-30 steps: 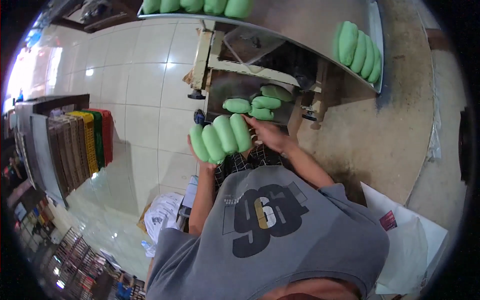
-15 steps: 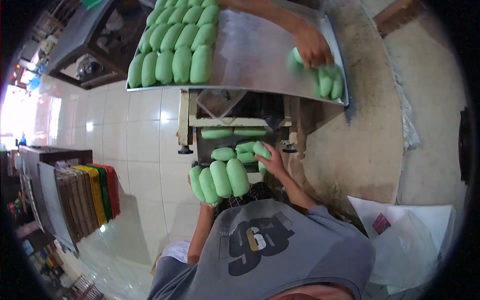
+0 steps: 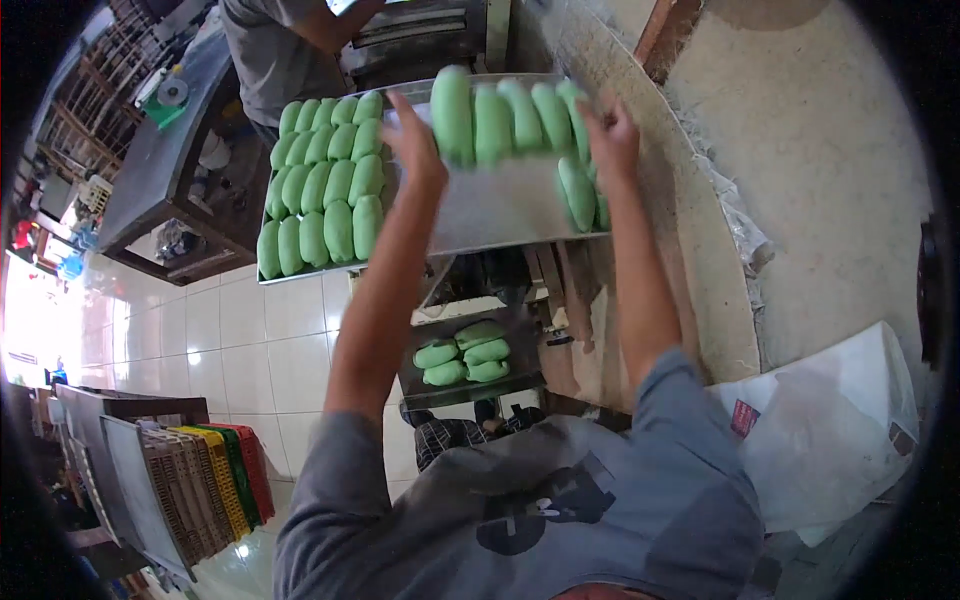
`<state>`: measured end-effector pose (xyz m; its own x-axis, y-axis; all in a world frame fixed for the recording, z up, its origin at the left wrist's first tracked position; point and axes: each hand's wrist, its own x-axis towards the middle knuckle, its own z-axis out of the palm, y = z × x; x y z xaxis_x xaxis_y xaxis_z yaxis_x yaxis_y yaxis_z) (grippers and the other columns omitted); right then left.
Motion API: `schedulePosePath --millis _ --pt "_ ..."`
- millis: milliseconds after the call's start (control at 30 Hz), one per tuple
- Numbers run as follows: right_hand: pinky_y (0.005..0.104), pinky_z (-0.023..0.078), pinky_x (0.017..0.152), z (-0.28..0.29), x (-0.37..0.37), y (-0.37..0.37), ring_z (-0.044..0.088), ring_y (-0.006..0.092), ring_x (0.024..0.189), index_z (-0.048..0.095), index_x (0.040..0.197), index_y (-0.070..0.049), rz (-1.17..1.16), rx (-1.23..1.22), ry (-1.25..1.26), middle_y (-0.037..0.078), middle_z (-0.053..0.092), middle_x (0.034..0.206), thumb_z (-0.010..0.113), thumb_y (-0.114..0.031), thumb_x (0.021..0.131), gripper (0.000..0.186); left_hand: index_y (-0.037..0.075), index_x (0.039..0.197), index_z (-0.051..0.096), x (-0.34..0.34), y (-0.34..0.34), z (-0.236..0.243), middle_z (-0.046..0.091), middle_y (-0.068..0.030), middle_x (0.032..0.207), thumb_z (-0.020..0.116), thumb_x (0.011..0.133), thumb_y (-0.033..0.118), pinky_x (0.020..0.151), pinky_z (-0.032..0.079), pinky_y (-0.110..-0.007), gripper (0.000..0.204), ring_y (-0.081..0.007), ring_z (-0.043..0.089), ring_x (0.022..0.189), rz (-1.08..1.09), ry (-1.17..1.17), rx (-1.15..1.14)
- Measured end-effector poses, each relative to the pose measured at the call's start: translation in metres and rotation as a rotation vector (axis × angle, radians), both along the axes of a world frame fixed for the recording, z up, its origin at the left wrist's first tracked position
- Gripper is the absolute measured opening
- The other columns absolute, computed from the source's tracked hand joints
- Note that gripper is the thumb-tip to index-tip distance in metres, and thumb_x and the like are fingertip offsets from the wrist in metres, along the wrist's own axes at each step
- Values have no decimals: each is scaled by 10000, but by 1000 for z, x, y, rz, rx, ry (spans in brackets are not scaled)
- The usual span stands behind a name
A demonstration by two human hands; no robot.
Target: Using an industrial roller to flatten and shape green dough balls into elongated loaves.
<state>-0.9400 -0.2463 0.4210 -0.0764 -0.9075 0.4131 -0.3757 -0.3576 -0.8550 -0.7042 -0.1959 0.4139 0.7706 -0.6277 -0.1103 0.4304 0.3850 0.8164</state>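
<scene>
Over the metal tray [image 3: 490, 205], a row of several smooth green dough rolls [image 3: 492, 122] sits between my hands, smeared by motion. My left hand [image 3: 415, 145] is at the row's left end with fingers spread, beside the largest-looking roll [image 3: 452, 115]. At the right end, my right hand [image 3: 612, 135] has its fingers apart and partly bent, close to the last roll. Whether either hand still touches the row is unclear. Nearer me on the tray, another green roll [image 3: 576, 194] lies by my right wrist. Neat rows of green rolls [image 3: 313, 185] fill the tray's left side.
Below the tray, several green rolls [image 3: 487, 351] lie on a dark machine surface [image 3: 520, 375]. A person in a grey shirt [image 3: 275, 60] stands beyond the tray. A dark table [image 3: 165, 150] holds a green scale [image 3: 165, 95]. Stacked crates [image 3: 215, 480] stand left, a white sack [image 3: 830, 430] right.
Both my hands have risen from near the machine to above the tray, and the rolls they carried are there now. The other person's arm has drawn back from the tray.
</scene>
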Motion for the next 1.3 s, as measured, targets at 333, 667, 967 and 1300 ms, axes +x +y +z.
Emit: schedulePosePath --millis 333,667,967,1300 --pt "278 462 682 -227 1 202 568 102 746 615 900 -59 913 701 417 -4 592 759 683 -248 803 224 6 804 605 -15 230 -239 556 -108 640 632 809 200 648 457 -317 196 -221 583 667 -638 -744 456" --pt "516 403 840 -393 41 211 476 337 1026 404 1266 -13 796 889 958 214 444 1179 536 -499 854 650 52 1307 335 -16 272 -384 426 -212 1255 671 718 392 981 328 -483 759 -377 384 1186 -997 -1532 1244" --pt "459 401 675 -352 24 247 480 300 855 390 1028 -84 602 669 516 143 394 911 664 -258 811 391 94 1089 461 -2 342 -327 592 -153 1033 656 755 358 669 513 -424 468 -337 587 933 -792 -758 833" --pt "384 446 848 -307 39 315 510 240 1096 409 1313 -39 1131 1201 -66 195 484 1229 456 -257 949 428 18 1246 469 -46 398 -304 551 -154 1159 408 858 478 916 423 -424 604 -292 546 1028 -357 933 177"
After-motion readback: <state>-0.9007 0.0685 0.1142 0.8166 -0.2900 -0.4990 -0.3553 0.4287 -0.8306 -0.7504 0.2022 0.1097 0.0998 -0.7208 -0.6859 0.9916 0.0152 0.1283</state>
